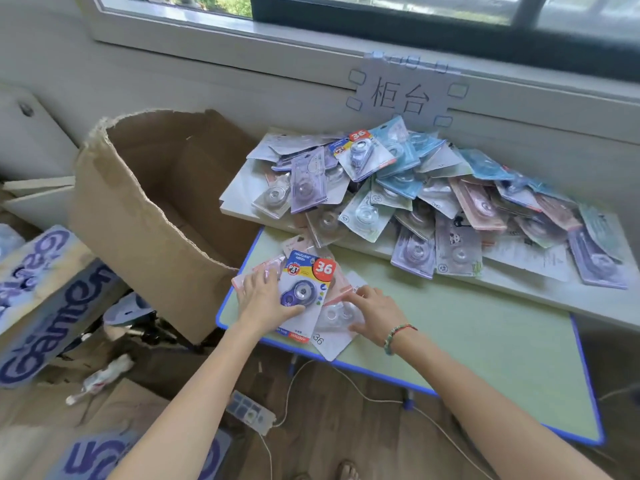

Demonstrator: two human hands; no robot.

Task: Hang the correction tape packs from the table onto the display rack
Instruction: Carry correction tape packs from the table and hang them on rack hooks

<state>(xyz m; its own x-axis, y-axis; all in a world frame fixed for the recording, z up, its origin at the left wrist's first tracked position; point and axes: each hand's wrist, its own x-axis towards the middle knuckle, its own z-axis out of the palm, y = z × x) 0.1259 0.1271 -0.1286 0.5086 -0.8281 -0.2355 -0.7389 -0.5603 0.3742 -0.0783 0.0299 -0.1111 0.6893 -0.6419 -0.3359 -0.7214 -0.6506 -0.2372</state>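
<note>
bare green table (485, 341) right of the hands; torn carton (156, 209) crowds its left.

Bright, even daylight enters from the window (346, 15) at 12 o'clock. Shadows are soft. Wide-angle distortion bends the frame edges; detail is slightly soft throughout.
</note>
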